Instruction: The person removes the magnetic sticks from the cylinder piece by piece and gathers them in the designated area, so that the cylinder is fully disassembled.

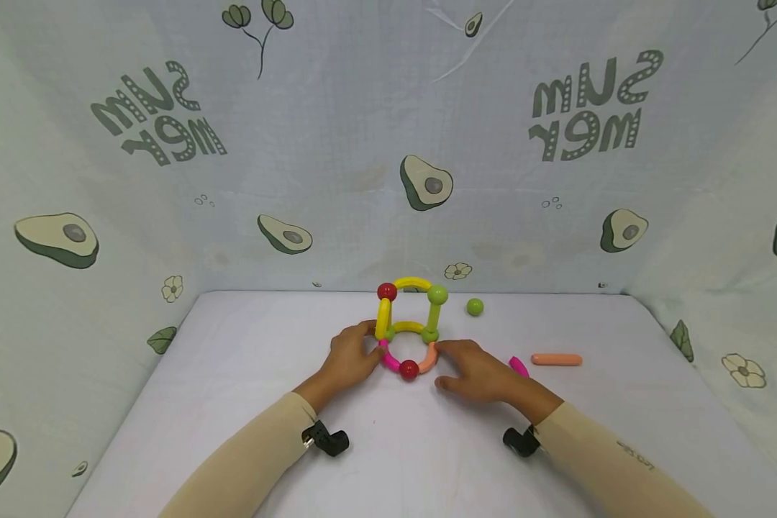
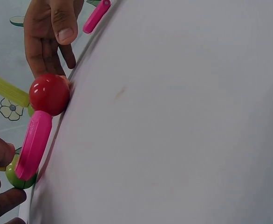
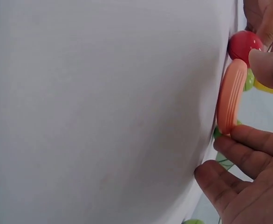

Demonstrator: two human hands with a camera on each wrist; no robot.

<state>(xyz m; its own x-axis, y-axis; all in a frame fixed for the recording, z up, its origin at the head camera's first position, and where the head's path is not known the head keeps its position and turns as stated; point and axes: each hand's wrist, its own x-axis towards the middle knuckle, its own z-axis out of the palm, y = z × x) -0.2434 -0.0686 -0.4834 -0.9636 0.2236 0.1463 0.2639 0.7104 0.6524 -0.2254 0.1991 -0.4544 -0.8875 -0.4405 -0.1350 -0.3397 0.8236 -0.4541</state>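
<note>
A frame of balls and sticks stands mid-table. Its base ring has a pink curved stick (image 1: pixel 391 361), a red ball (image 1: pixel 409 370) at the front, an orange curved stick (image 1: pixel 429 359) and a yellow curved stick (image 1: pixel 408 326) behind. Yellow and light green uprights (image 1: pixel 433 316) carry an upper red ball (image 1: pixel 387 291), a green ball (image 1: pixel 437 294) and a yellow arch (image 1: pixel 413 282). My left hand (image 1: pixel 348 360) holds the left corner, thumb and fingers around the pink stick's end and a green ball (image 2: pixel 20 172). My right hand (image 1: pixel 475 370) touches the orange stick's end with extended fingertips, thumb apart.
A loose green ball (image 1: pixel 475 307) lies behind and right of the frame. To the right are an orange straight stick (image 1: pixel 557 360) and a pink stick (image 1: pixel 519 367), partly hidden behind my right hand. A printed cloth (image 1: pixel 362 237) hangs behind the white table (image 1: pixel 388 460).
</note>
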